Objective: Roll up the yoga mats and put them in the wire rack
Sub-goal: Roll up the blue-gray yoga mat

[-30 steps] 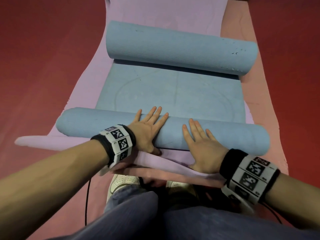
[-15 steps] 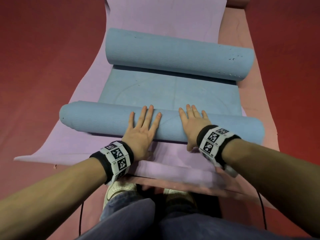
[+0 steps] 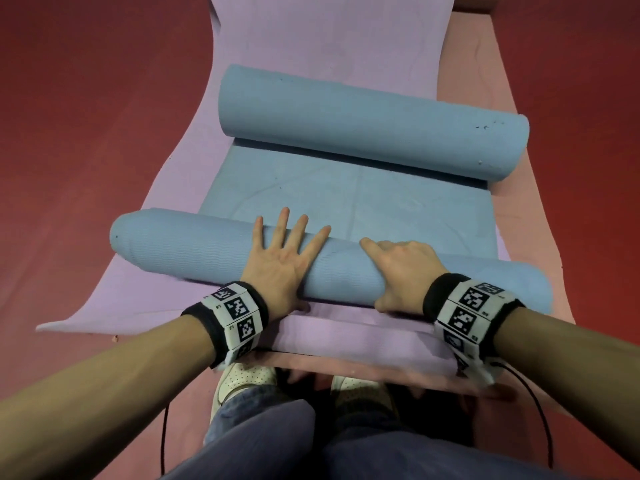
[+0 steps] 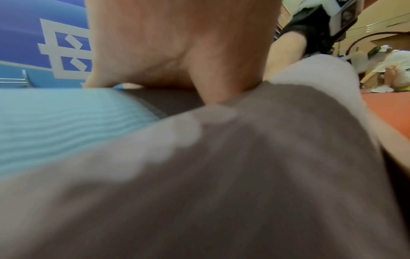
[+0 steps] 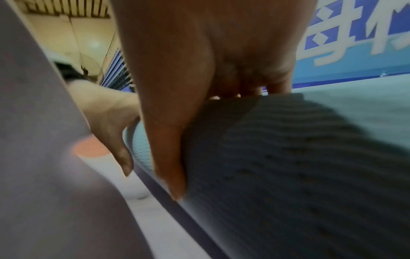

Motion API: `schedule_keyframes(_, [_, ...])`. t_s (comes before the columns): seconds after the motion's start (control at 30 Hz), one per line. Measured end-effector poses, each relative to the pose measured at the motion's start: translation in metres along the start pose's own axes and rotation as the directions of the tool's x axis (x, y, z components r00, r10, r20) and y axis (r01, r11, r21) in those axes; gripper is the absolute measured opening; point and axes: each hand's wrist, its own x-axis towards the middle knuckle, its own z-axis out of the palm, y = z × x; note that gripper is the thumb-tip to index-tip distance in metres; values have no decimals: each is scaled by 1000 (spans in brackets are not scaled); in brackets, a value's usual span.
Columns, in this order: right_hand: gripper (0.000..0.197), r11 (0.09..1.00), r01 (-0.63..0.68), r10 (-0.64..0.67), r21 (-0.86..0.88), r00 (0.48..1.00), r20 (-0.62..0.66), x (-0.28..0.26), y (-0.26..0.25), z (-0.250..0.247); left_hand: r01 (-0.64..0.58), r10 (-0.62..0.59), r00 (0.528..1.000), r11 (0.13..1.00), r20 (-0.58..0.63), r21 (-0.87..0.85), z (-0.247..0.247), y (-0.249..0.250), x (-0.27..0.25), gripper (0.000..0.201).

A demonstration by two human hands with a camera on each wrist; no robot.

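- The blue mat (image 3: pixel 346 188) lies on the floor (image 3: pixel 86 133) on top of a lilac mat (image 3: pixel 329 46), which sits on a pinkish mat (image 3: pixel 485 81). It's curled at both ends: a near roll (image 3: pixel 194 252) under the hands and a fatter far roll (image 3: pixel 374 123), with a flat stretch between them.
- Left hand (image 3: pixel 282 261) is spread flat, fingers straight, palm pressing on top of the near roll, thumb tucked at its near side.
- Right hand (image 3: pixel 401 268) looks curled over the roll, fingers hooked past the crest and thumb down the near face. The right wrist view shows the thumb (image 5: pixel 170 157) lying along the ribbed foam.
- Handling guess: light, soft, squishy foam with a grippy ribbed skin, so it shouldn't slip, but it'll spring open if let go. Nothing fragile here.
- Where to hold: both hands sit close together near the middle. The near roll looks skewed, its left end poking out past the flat part's edge, so I'd spread the hands wider to keep it from coning further.
- Room: there's a flat stretch ahead before the near roll meets the far roll, and red floor well open on both sides.
- Edge to watch: the lilac mat's near edge (image 3: pixel 346 332) is bunched up just under the wrists, by the shoes (image 3: pixel 242 379). It could drag along.
- No wire rack in view.
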Motion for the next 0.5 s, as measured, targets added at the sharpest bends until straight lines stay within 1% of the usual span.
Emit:
schedule_keyframes(0.03, [84, 1000, 18, -18, 16, 1000, 23, -7, 1, -2, -32, 32, 999, 1000, -14, 0, 0, 0, -3, 132])
schedule_keyframes(0.1, [77, 997, 61, -65, 45, 994, 83, -24, 4, -6, -108, 108, 993, 994, -47, 3, -2, 5, -13, 117])
schedule_keyframes(0.17, [70, 991, 93, -106, 92, 983, 149, -42, 6, -6, -174, 174, 984, 985, -26, 2, -4, 16, -26, 104])
schedule_keyframes(0.2, [70, 990, 91, -109, 109, 979, 172, -49, 6, -4, -191, 191, 982, 982, 0, 10, -4, 22, -33, 101])
schedule_keyframes(0.23, [75, 989, 81, -103, 126, 979, 178, -56, 5, 0, -199, 198, 980, 980, 17, 24, -4, 27, -37, 99])
schedule_keyframes(0.27, [86, 987, 74, -99, 143, 980, 174, -62, 3, 5, -200, 200, 980, 979, 25, 30, -4, 29, -39, 98])
schedule_keyframes(0.3, [97, 988, 60, -84, 143, 982, 167, -67, 0, 10, -198, 197, 980, 980, 38, 22, -5, 29, -39, 97])
schedule_keyframes(0.33, [103, 991, 38, -58, 126, 986, 158, -72, -4, 15, -190, 189, 980, 982, 60, 3, -7, 29, -36, 97])
schedule_keyframes(0.43, [108, 993, -41, 26, 112, 991, 132, -84, -20, 26, -185, 190, 974, 981, 120, -56, -8, 25, -24, 101])
schedule_keyframes(0.5, [117, 989, -72, 53, 131, 988, 146, -83, -24, 35, -180, 187, 971, 982, 149, -55, -5, 30, -20, 110])
